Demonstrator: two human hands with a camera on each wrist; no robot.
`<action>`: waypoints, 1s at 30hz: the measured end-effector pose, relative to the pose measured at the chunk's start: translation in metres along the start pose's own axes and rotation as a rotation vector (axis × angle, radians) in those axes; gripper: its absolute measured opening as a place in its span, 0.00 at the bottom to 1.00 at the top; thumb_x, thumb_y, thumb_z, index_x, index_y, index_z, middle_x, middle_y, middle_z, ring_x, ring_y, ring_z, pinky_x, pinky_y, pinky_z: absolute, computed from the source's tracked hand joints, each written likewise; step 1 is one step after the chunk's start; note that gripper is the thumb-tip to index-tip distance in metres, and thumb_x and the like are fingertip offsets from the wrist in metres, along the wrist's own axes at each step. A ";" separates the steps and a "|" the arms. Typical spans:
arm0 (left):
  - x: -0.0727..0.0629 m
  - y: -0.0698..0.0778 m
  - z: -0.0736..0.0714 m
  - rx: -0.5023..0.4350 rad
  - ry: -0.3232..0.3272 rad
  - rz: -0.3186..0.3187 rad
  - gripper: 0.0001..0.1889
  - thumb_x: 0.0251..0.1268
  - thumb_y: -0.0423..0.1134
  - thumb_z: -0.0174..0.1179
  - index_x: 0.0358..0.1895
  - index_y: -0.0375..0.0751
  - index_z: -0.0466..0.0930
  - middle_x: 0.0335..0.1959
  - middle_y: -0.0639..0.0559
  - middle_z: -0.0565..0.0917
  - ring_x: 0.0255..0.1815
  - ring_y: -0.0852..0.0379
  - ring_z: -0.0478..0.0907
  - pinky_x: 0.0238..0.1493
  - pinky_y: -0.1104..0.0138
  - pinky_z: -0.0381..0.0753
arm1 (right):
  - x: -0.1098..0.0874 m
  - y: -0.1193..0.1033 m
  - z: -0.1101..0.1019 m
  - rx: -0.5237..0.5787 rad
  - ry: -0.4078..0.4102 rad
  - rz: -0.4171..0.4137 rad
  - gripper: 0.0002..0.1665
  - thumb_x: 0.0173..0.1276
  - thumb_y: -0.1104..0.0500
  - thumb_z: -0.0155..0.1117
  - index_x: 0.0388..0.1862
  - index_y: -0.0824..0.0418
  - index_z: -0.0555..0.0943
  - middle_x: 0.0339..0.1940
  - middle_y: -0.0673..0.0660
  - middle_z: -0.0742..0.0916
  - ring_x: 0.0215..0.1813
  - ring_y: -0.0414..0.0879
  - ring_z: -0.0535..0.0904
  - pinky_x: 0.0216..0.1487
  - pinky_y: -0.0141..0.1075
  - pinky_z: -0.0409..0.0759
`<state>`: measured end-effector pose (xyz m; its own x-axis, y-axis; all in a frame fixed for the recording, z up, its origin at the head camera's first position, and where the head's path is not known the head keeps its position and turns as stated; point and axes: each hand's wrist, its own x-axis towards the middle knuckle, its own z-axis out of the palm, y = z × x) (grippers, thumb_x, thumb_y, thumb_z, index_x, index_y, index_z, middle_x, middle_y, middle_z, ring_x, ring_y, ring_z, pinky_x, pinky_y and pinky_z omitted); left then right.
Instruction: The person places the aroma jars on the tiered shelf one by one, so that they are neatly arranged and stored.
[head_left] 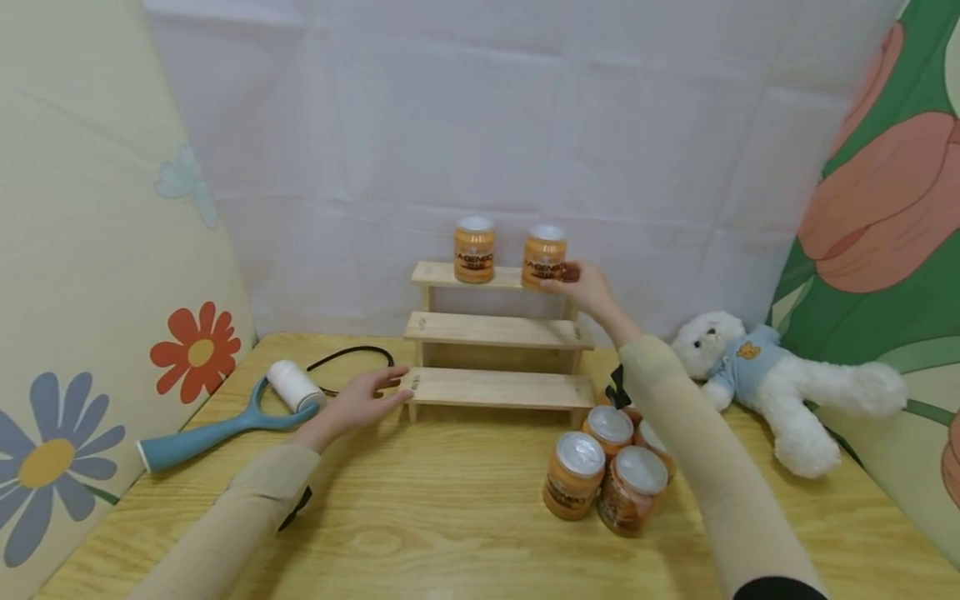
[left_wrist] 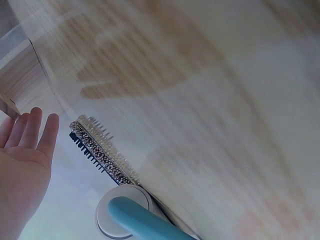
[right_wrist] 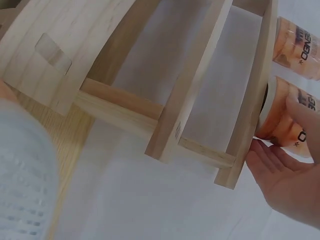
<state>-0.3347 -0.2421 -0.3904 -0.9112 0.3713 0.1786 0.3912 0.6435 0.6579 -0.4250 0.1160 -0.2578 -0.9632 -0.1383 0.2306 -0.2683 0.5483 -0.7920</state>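
My right hand (head_left: 587, 287) grips an orange can with a silver lid (head_left: 544, 257) at the right of the top step of a wooden three-step rack (head_left: 502, 387). In the right wrist view, thumb and fingers lie around the can's lower part (right_wrist: 280, 117), its base right at the shelf edge. A matching can (head_left: 475, 250) stands upright to its left on the same step. My left hand (head_left: 362, 402) is open, fingers spread, beside the left end of the lowest step. In the left wrist view the palm (left_wrist: 25, 167) shows with nothing in it.
Several more orange cans (head_left: 573, 475) stand clustered at the rack's front right. A white teddy bear in a blue shirt (head_left: 757, 367) lies at the right. At left are a blue-handled lint roller (head_left: 225, 427) and a dark toothed, beaded band (left_wrist: 102, 152).
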 end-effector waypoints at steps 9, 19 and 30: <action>0.000 0.002 -0.001 0.007 0.001 -0.006 0.33 0.69 0.52 0.53 0.69 0.34 0.61 0.68 0.36 0.66 0.65 0.37 0.67 0.62 0.44 0.69 | 0.006 0.002 0.002 -0.031 0.058 -0.049 0.37 0.61 0.47 0.67 0.62 0.68 0.71 0.56 0.65 0.81 0.56 0.55 0.77 0.58 0.42 0.78; 0.004 0.006 0.003 0.008 -0.007 0.015 0.33 0.69 0.52 0.53 0.69 0.34 0.61 0.68 0.36 0.66 0.64 0.37 0.68 0.62 0.45 0.70 | 0.000 -0.004 0.002 -0.073 0.087 -0.062 0.32 0.65 0.55 0.64 0.64 0.70 0.70 0.57 0.68 0.80 0.57 0.58 0.77 0.59 0.45 0.77; 0.005 0.004 0.005 0.009 -0.013 0.015 0.33 0.69 0.53 0.52 0.69 0.34 0.61 0.67 0.36 0.66 0.64 0.37 0.67 0.62 0.44 0.69 | -0.012 -0.002 -0.007 -0.050 0.072 0.011 0.30 0.68 0.54 0.60 0.62 0.71 0.70 0.59 0.68 0.78 0.60 0.58 0.74 0.60 0.46 0.75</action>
<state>-0.3369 -0.2346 -0.3902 -0.9036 0.3894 0.1784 0.4056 0.6441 0.6485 -0.4131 0.1219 -0.2548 -0.9618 -0.0735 0.2638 -0.2552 0.5900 -0.7660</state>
